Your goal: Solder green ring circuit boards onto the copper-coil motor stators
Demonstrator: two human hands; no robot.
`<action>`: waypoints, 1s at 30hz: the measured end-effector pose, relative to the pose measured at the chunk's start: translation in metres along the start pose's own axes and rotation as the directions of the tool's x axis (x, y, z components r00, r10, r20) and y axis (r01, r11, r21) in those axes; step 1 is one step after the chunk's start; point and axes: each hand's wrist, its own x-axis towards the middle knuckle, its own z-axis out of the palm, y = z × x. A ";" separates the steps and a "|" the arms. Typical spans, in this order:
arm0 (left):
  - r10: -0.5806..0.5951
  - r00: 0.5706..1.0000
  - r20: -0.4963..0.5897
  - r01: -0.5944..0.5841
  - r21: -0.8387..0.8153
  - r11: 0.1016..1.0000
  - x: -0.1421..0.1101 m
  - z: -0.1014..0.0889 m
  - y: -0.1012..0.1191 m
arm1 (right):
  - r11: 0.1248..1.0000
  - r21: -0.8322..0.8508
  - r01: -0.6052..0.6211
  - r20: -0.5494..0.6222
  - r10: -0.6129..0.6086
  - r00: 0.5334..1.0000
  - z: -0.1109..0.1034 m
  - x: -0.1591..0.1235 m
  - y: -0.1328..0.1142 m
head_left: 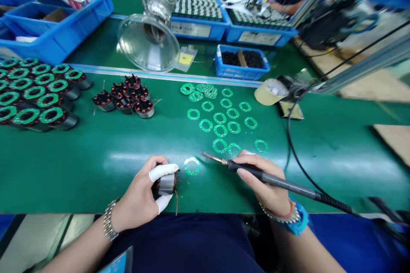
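My left hand (144, 194), with white finger cots on thumb and forefinger, grips a motor stator (167, 184) tipped on its side near the bench's front edge. Copper wire ends stick out from its right face. My right hand (264, 179) is closed round the dark handle of a soldering iron (243, 167), whose tip points left. Between the stator and the iron tip lies a single green ring-shaped circuit board (192, 166), apart from both. More green ring boards (220, 130) are spread on the bench beyond the iron.
Bare stators (128, 96) cluster left of centre; board-topped stators (48, 94) stand in rows at far left. A fume extractor hood (149, 42) hangs behind. A small blue bin (242, 63), a yellowish roll (270, 92) and a black cable (291, 136) lie right. Another person's arm (283, 7) shows behind.
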 end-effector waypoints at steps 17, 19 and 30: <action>-0.101 0.993 -0.067 0.101 -0.014 0.995 -0.002 -0.002 -0.003 | 0.850 -0.528 0.003 -0.211 -0.135 0.968 -0.040 0.055 0.052; -0.142 0.987 -0.074 0.139 -0.045 0.989 -0.001 -0.002 -0.003 | 0.896 -0.354 0.269 0.103 -0.249 0.963 -0.015 0.038 0.021; -0.055 0.987 -0.152 0.095 0.265 0.959 -0.002 -0.004 -0.003 | 0.953 -0.142 0.269 0.107 -0.255 0.961 0.052 0.015 -0.035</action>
